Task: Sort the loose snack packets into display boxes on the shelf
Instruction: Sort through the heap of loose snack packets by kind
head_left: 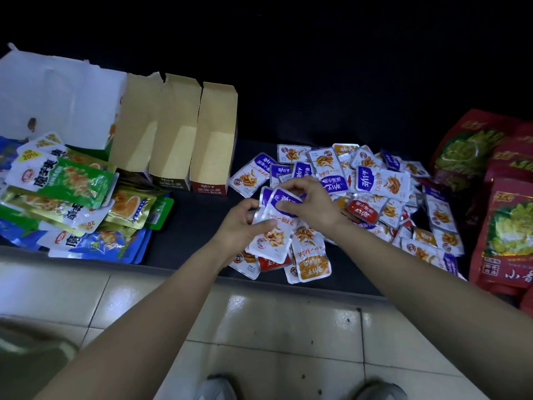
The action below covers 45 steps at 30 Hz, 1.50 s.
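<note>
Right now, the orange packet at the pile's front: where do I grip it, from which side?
Pinch the orange packet by its near end, coming from the front edge of the shelf. It lies flat, with that end free on top at the lip. Its far end sits close under the purple packets that the left hand and right hand hold, so it looks crowded there.

Floor: glossy cream ceramic tiles (pixel 288 327), dark grout lines, bright glare patches. Furniture: low, flat dark shelf (pixel 196 226) with grey front lip (pixel 86 256). Rear: unlit black recess (pixel 317 67) above shelf. Light: dim overall.
</note>
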### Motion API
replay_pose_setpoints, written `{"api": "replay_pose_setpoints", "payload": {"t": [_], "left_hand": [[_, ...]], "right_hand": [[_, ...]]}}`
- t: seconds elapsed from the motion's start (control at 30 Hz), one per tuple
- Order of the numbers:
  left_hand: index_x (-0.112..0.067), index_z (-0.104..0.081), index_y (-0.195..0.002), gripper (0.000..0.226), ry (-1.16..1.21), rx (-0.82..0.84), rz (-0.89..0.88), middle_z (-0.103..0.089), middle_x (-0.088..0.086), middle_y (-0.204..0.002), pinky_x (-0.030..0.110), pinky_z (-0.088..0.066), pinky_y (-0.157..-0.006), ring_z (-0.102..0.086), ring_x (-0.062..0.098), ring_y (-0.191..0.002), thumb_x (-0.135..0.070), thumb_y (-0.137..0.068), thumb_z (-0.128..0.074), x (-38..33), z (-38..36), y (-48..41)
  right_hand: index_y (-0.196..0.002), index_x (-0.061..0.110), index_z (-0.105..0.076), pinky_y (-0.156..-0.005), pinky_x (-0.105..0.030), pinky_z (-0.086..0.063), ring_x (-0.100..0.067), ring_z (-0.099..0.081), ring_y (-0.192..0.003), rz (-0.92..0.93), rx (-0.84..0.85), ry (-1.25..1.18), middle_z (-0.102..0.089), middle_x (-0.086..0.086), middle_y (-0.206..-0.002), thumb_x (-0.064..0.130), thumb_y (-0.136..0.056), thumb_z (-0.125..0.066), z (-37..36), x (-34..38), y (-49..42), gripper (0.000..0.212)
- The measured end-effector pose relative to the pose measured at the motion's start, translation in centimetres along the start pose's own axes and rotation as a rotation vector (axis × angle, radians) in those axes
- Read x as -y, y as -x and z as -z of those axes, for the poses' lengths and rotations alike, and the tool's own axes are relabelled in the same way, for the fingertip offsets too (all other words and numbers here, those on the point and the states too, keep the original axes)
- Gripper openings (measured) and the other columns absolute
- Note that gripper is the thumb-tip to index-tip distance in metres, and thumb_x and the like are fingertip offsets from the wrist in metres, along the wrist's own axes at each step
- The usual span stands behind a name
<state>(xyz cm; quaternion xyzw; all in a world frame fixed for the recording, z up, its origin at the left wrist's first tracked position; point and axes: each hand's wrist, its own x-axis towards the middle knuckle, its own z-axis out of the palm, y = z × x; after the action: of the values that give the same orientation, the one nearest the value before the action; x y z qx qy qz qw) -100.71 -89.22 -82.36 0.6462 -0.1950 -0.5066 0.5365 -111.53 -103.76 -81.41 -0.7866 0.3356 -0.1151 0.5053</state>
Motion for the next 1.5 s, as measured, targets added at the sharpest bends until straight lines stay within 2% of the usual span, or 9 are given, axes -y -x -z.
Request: {"api": "replay_pose_setpoints", "payload": {"t": [0.13,0.27,0.4,0.57,0.7,0.87,1.03,1.27,1.5], "left_hand": [[-0.007,-0.052,-0.121,0.035,-0.003,-0.17,0.03,-0.069,0.014,-0.106,0.034,-0.059,-0.069,-0.071,0.021,-0.084,-0.006,-0.09,-0.067,0.3,1.2,-0.2],[-0.015,-0.048,-0.122,0.03,-0.02,-0.288,0.016,-0.067,0.008,-0.106,0.032,-0.056,-0.07,-0.068,0.016,-0.086,-0.008,-0.095,-0.059,0.9,1.7,-0.4],[-0.018,-0.048,-0.118,0.024,-0.04,-0.348,0.013,-0.064,0.0,-0.101,0.026,-0.052,-0.063,-0.066,0.011,-0.085,-0.009,-0.097,-0.056,1.0,1.6,-0.4],[-0.015,-0.049,-0.115,0.023,-0.017,-0.448,0.004,-0.064,0.002,-0.101,0.027,-0.053,-0.067,-0.065,0.013,-0.086,-0.008,-0.096,-0.058,1.3,1.8,-0.5],[-0.016,-0.048,-0.114,0.023,-0.015,-0.485,0.014,-0.063,0.006,-0.108,0.028,-0.054,-0.069,-0.065,0.018,-0.091,-0.008,-0.095,-0.059,1.4,1.9,-0.6],[-0.014,-0.049,-0.115,0.024,-0.007,-0.477,0.018,-0.064,0.006,-0.106,0.028,-0.053,-0.067,-0.065,0.017,-0.088,-0.008,-0.095,-0.06,1.3,2.1,-0.5],[-0.013,-0.049,-0.113,0.022,0.024,-0.472,0.021,-0.064,0.002,-0.095,0.025,-0.051,-0.062,-0.065,0.012,-0.079,-0.007,-0.095,-0.059,1.2,2.3,-0.2],[-0.013,-0.049,-0.114,0.023,0.03,-0.463,0.037,-0.062,-0.001,-0.09,0.025,-0.05,-0.061,-0.063,0.01,-0.077,-0.005,-0.095,-0.059,1.3,2.2,0.0],[-0.012,-0.049,-0.114,0.022,0.016,-0.477,0.051,-0.061,-0.001,-0.088,0.026,-0.05,-0.061,-0.063,0.011,-0.077,-0.005,-0.095,-0.057,1.2,2.3,0.3]], "right_hand": [[-0.118,0.019,-0.061,-0.09,-0.03,-0.053,-0.018,-0.057,-0.112,-0.106,0.136,-0.062,-0.058,-0.003,-0.117,0.02,-0.09,-0.068,0.9,-0.6,-0.5,0.028],[-0.126,0.011,-0.058,-0.102,-0.032,-0.046,-0.019,-0.053,-0.115,-0.023,-0.015,0.181,-0.059,-0.009,-0.125,0.01,-0.094,-0.059,1.5,-1.5,-1.1,0.032],[-0.141,0.02,-0.047,-0.109,-0.04,-0.031,-0.024,-0.033,-0.135,0.064,0.138,0.797,-0.042,-0.003,-0.146,0.034,-0.094,-0.059,1.7,-2.9,-1.9,0.051],[-0.119,0.016,-0.059,-0.095,-0.041,-0.043,-0.026,-0.043,-0.117,0.022,-0.109,0.874,-0.051,-0.008,-0.123,0.061,-0.082,-0.062,2.1,-3.4,-2.4,0.058],[-0.137,0.015,-0.04,-0.105,-0.044,-0.034,-0.028,-0.034,-0.127,-0.015,0.024,1.07,-0.039,-0.011,-0.133,0.081,-0.072,-0.054,0.5,-2.3,-2.8,0.094],[-0.149,0.023,-0.025,-0.106,-0.044,-0.03,-0.029,-0.032,-0.129,0.024,0.121,1.065,-0.035,-0.01,-0.139,0.059,-0.079,-0.066,-0.1,-2.0,-3.1,0.089],[-0.141,0.013,-0.039,-0.101,-0.042,-0.038,-0.031,-0.036,-0.129,0.027,0.118,1.134,-0.042,-0.014,-0.137,0.04,-0.083,-0.067,1.1,-2.1,-2.8,0.07],[-0.141,0.006,-0.038,-0.102,-0.041,-0.038,-0.031,-0.036,-0.131,-0.078,0.092,1.161,-0.043,-0.015,-0.14,0.059,-0.089,-0.051,1.3,-0.9,-3.1,0.075],[-0.144,0.013,-0.036,-0.11,-0.042,-0.023,-0.029,-0.031,-0.136,0.031,0.212,1.071,-0.039,-0.012,-0.146,0.051,-0.099,-0.038,-1.2,-0.7,-4.1,0.059]]}}
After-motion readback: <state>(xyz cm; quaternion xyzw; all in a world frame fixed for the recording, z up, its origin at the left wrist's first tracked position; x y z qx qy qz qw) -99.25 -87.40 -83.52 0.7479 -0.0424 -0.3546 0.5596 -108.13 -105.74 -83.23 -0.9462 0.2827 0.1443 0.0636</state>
